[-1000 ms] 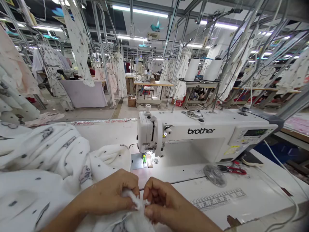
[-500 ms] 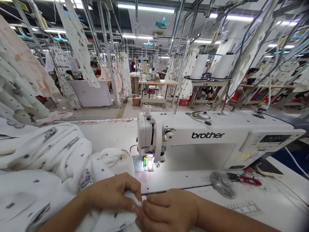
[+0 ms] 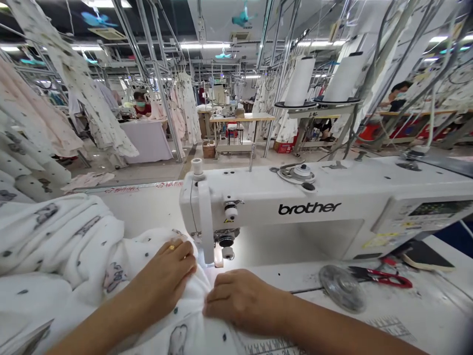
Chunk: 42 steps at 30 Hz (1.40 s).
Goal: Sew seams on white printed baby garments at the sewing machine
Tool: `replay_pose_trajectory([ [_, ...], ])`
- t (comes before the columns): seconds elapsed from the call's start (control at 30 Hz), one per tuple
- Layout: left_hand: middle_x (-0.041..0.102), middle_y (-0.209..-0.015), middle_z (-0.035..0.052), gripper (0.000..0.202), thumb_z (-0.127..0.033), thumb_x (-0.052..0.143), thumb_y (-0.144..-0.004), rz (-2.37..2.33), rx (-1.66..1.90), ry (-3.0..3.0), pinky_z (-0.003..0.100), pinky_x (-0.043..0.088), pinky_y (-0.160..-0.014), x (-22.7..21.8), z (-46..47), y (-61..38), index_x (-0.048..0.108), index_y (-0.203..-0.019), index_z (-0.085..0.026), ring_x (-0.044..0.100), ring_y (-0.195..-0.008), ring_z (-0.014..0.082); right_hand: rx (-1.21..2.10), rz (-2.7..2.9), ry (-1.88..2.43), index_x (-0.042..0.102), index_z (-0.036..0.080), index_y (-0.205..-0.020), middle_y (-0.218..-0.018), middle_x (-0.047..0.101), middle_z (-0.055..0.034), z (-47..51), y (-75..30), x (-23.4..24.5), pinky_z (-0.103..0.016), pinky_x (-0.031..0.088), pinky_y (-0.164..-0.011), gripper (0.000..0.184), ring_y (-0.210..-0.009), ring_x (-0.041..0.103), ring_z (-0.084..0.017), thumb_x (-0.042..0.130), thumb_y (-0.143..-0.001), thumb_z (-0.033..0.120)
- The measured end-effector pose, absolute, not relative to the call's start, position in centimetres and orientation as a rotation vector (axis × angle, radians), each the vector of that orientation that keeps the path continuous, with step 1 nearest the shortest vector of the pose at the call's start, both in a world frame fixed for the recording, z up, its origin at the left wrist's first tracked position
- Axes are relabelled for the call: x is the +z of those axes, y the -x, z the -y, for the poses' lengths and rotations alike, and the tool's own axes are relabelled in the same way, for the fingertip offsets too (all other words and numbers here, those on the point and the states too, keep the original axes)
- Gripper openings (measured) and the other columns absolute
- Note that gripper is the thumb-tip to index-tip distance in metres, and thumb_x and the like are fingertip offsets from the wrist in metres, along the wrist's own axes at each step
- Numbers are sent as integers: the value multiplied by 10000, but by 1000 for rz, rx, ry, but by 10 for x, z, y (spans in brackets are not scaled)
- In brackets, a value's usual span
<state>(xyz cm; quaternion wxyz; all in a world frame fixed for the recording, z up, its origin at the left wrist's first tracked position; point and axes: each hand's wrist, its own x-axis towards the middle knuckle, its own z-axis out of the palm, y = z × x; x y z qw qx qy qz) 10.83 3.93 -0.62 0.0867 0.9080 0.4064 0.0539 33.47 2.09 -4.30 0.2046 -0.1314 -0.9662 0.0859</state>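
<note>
The white printed cloth (image 3: 84,268) lies bunched on the table (image 3: 148,209), at your left and in front of you, and its edge reaches near the needle area of the sewing machine (image 3: 266,197). Your left hand (image 3: 166,276), with 1 ring (image 3: 172,247), has its fingers bent and closed on the cloth, just beside the machine head. Your right hand (image 3: 246,301) is also closed on the cloth, and small folds run to its fingers. At your right lie 1 clear round disc (image 3: 342,288) and red-handled scissors (image 3: 391,279). Behind the machine stand 2 white thread cones (image 3: 301,81).
</note>
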Motion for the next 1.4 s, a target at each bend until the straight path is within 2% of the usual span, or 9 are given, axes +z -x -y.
replay_pose_trajectory([
  [0.1,600,-994,34,103,-169,514,-877,-1285,168,-2620,421,360,-865,-15,-31,-98,576,-925,-237,518,-936,255,281,2676,357,643,144,-982,-932,680,-21,-21,-335,-45,-256,440,-792,210,-803,535,-160,437,-1002,106],
  [0.2,602,-918,22,40,-197,529,-886,-1378,174,-2506,397,371,-816,-18,-31,-92,542,-859,-223,521,-891,246,253,2703,369,642,150,-950,-899,674,-18,-21,-335,-45,-260,437,-765,215,-770,522,-161,437,-997,103],
  [0.47,613,-785,8,194,-143,366,-949,-1307,326,-2623,450,341,-913,-15,-32,-112,494,-820,-210,543,-778,217,98,2738,371,644,145,-917,-852,646,-14,-19,-334,-42,-283,410,-685,170,-744,491,-168,489,-980,111],
  [0.63,592,-771,10,132,-170,430,-890,-1404,482,-2245,345,425,-717,-26,-39,-118,479,-773,-209,542,-769,209,-99,2707,284,655,115,-921,-831,627,-20,-18,-335,-42,-304,406,-621,105,-718,493,-168,554,-939,93],
  [0.8,602,-770,-11,105,-170,458,-857,-1360,547,-2078,292,452,-673,-32,-44,-117,528,-790,-210,562,-730,173,-221,2668,181,651,93,-933,-918,641,-55,-17,-335,-43,-304,456,-842,107,-955,563,-192,548,-963,91],
  [0.9,606,-779,-7,99,-151,489,-833,-1354,542,-2153,332,452,-767,-35,-46,-118,535,-766,-209,565,-785,189,-96,2698,274,639,129,-915,-896,644,-49,-17,-335,-45,-257,476,-823,115,-936,590,-158,545,-970,94],
  [1.1,599,-1025,45,119,-209,540,-859,-1441,526,-2485,503,359,-955,-39,-49,-112,552,-977,-220,524,-1029,276,54,2687,369,620,157,-884,-865,650,-37,-17,-335,-49,-228,490,-721,135,-819,606,-134,534,-973,103],
  [1.17,588,-949,40,46,-203,490,-895,-1445,434,-2581,481,404,-904,-40,-50,-112,536,-898,-208,544,-942,253,46,2687,372,616,158,-879,-864,648,-36,-17,-335,-49,-230,485,-721,132,-809,603,-136,538,-973,109],
  [1.4,556,-749,24,271,-105,375,-921,-1309,349,-2819,372,446,-758,-46,-78,-119,498,-695,-189,533,-771,201,48,2729,522,616,144,-933,-876,636,-36,-27,-337,-45,-256,450,-721,139,-797,577,-151,495,-983,97],
])
